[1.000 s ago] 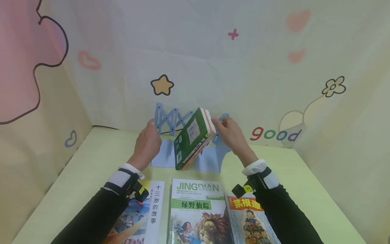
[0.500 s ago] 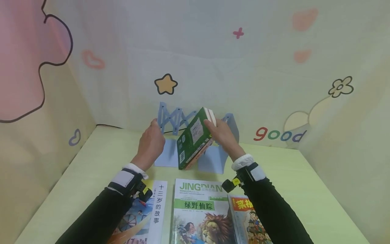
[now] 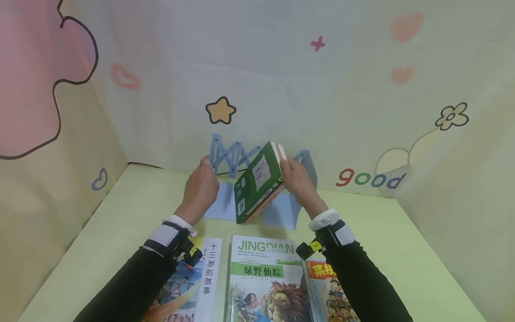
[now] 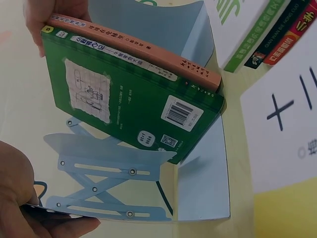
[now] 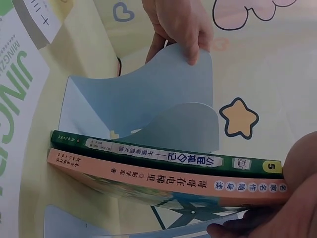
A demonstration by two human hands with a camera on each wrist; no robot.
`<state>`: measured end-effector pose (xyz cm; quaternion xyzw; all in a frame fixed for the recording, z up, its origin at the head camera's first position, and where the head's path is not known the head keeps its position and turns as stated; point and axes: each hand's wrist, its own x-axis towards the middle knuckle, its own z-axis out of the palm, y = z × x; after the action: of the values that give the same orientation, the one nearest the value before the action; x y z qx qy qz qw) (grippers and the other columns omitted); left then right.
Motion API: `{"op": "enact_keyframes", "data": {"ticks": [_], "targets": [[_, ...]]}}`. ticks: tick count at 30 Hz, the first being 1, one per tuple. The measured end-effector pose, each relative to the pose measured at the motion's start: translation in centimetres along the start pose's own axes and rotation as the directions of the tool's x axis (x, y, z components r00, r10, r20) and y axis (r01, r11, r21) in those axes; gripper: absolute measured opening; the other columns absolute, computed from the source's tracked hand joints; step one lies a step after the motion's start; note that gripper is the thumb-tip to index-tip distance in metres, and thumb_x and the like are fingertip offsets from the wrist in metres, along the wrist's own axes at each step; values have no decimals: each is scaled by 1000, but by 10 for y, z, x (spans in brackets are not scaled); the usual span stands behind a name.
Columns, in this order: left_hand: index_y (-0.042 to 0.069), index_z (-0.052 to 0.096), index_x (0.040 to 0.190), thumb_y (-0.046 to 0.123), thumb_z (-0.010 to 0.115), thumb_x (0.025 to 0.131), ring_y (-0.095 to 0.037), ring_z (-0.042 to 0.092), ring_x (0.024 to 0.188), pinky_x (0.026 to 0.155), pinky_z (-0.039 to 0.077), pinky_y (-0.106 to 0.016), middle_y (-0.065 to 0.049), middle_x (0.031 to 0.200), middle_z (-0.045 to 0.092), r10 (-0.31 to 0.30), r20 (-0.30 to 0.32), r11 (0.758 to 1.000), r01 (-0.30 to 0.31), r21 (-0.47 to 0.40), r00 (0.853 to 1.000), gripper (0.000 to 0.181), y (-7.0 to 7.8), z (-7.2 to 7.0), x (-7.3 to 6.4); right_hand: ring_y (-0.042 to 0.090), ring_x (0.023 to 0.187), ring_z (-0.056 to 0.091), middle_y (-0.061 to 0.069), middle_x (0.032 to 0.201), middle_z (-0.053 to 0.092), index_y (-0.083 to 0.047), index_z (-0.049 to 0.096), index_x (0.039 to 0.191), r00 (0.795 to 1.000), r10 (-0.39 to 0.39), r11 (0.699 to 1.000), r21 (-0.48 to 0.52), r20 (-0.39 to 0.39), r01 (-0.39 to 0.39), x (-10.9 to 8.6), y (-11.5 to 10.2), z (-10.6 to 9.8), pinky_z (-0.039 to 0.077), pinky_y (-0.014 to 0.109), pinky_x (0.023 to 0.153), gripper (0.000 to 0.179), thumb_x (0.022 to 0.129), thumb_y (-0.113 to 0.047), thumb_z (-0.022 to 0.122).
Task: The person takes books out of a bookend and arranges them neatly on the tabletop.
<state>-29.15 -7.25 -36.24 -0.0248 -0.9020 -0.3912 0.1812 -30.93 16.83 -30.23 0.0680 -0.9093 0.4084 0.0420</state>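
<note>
A light blue expandable bookend (image 3: 226, 157) stands at the back of the table. My left hand (image 3: 201, 190) grips its left end plate, thumb and fingers on either side of the upper edge in the right wrist view. Two books lean together in the bookend: a green one (image 3: 250, 190) facing left, and an orange-spined one (image 5: 148, 179) against its right side. Tilted, their tops point up and right. My right hand (image 3: 299, 181) holds the pair near the upper corner, thumb at the spines' end. Some of its fingers are hidden behind the books in the head view.
Several books lie flat on the table in front: one with a wheel picture (image 3: 181, 290), a white and green one with a lion (image 3: 263, 281), and a red-topped one (image 3: 330, 290) partly under my right sleeve. A patterned cloth wall (image 3: 281, 89) stands close behind the bookend.
My right hand has moved left onto the books' upper corner, and its thumb has shifted from the green cover to the spine edge. My left hand stays on the bookend.
</note>
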Motion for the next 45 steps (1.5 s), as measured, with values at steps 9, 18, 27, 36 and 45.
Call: {"op": "enact_keyframes", "data": {"ticks": [9, 18, 27, 36, 45], "targets": [[-16, 40, 145, 1, 51, 103, -41, 71, 89, 67, 59, -48, -32, 119, 66, 9, -13, 1000, -9, 0, 1000, 47, 1, 0, 0, 32, 90, 54, 19, 102, 59, 0, 54, 109, 991, -113, 990, -90, -67, 107, -22, 5, 0, 46, 45, 78, 38, 114, -28, 28], [-15, 42, 142, 2, 52, 103, -42, 71, 95, 74, 60, -51, -32, 120, 66, 8, -24, 1000, -8, -2, 1000, 44, 0, 2, 0, 32, 97, 64, 22, 112, 68, 7, 58, 127, 929, -360, 931, -91, -90, 352, -46, 17, 2, 52, 49, 82, 29, 111, -15, 47], [-15, 41, 143, 1, 51, 103, -43, 71, 94, 72, 60, -51, -32, 119, 66, 15, -28, 1000, -15, 3, 999, 44, 0, 3, -1, 32, 97, 66, 23, 117, 63, 7, 38, 146, 966, -234, 970, -87, -114, 225, -78, 24, 5, 54, 48, 80, 44, 109, -13, 52], [-17, 41, 142, 1, 51, 103, -42, 71, 95, 72, 60, -50, -33, 119, 66, 13, -29, 1000, -13, 16, 999, 44, 0, 2, 0, 34, 110, 67, 24, 125, 61, 2, 32, 149, 984, -131, 987, 81, -121, 141, -94, 29, 8, 56, 48, 89, 51, 105, -6, 57], [-17, 42, 141, 1, 52, 103, -43, 71, 96, 72, 60, -50, -33, 120, 66, 21, -30, 1000, -20, 14, 999, 43, 0, 2, -1, 33, 107, 67, 21, 122, 62, 2, 39, 147, 959, -190, 972, 98, -210, 214, -112, 45, 13, 55, 49, 89, 45, 106, -7, 56]]}}
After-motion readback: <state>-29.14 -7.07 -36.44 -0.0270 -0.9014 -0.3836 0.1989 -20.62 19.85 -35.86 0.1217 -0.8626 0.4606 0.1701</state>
